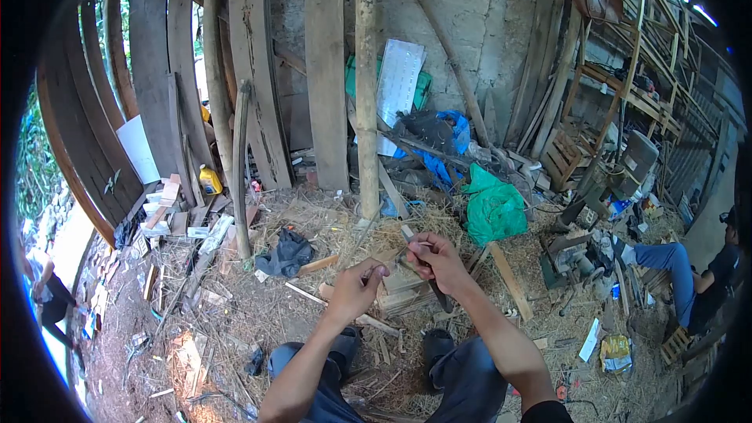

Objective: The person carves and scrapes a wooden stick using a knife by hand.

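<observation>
My left hand [356,290] is raised over the ground between my knees, thumb and fingertips pinched together. Whatever lies in that pinch is too small to make out. Close beside it, my right hand [440,265] is closed around a long, narrow, knife-like tool [441,296]. Its pale end sticks out above the fingers and its dark end slants down below them. The two hands are apart. Beneath them, pieces of wood [401,299] lie on the straw-covered ground.
A wooden post [366,94] stands ahead. A green sack [496,207] and a black plastic bag [285,254] lie beyond my hands. A plank [510,282] is to the right. One person [705,274] sits at far right; another person [51,290] is at far left.
</observation>
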The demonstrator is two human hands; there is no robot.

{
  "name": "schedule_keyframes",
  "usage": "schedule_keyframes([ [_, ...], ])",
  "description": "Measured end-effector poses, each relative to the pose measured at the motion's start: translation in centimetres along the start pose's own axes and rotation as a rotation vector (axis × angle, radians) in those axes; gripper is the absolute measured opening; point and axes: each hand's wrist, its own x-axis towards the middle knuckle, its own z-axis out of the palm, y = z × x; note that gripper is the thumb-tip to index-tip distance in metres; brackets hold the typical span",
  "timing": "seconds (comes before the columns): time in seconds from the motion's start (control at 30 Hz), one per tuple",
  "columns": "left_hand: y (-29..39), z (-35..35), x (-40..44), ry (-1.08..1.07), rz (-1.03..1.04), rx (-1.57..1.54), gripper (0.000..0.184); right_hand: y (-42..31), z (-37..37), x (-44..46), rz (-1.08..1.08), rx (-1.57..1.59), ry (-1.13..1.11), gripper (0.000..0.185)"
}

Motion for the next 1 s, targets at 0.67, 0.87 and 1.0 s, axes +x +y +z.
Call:
schedule_keyframes([
  [0.67, -0.5, 1.6, -0.1, 0.221, 0.232, 0.111, 0.008, 0.9, 2.4, -0.7, 0.12, -0.015, -0.111, 0.014],
  [0.87, 0.5, 1.2, -1.0, 0.261, 0.255, 0.288, 0.007, -0.4, -0.3, 0.8, 0.061, -0.067, 0.246, 0.017],
  [1.0, 1.1, 1.0, -1.1, 0.269, 0.301, 0.34, 0.007, -0.2, -2.4, 0.7, 0.102, 0.067, 0.2, 0.017],
])
